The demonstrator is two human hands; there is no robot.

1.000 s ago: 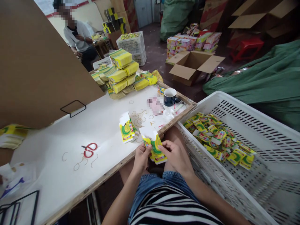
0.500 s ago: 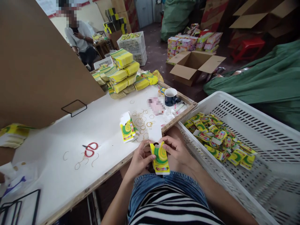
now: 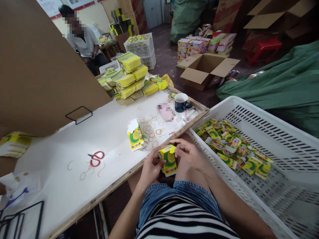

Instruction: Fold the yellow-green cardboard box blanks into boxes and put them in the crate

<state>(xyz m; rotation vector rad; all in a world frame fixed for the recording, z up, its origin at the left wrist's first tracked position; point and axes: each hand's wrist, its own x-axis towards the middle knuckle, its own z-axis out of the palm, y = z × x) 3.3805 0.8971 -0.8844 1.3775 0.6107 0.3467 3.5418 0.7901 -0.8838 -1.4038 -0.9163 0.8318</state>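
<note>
A small yellow and green cardboard box [image 3: 169, 162] is held over my lap, its top flap folded down. My left hand [image 3: 152, 166] grips its left side, thumb across the front and fingers behind. My right hand [image 3: 186, 151] is at the upper right corner, fingers against the box's edge and the index finger stretched above the top. On the table in front lies a small stack of flat unfolded boxes [image 3: 135, 136] of the same print, white flaps up. Loose rubber bands [image 3: 150, 127] are scattered beside that stack.
A white plastic crate [image 3: 251, 127] with many filled-out boxes stands at my right. On the white table [image 3: 62, 189] are red-handled scissors [image 3: 96, 158], a dark mug [image 3: 180, 103] and bundled cartons [image 3: 129, 78]. An open cardboard carton [image 3: 208, 69] stands on the floor. A person [image 3: 86, 43] sits beyond.
The white top flap that stood up from the box is now folded down over its top. My right index finger has lifted and straightened. The seated person has shifted and lowered an arm.
</note>
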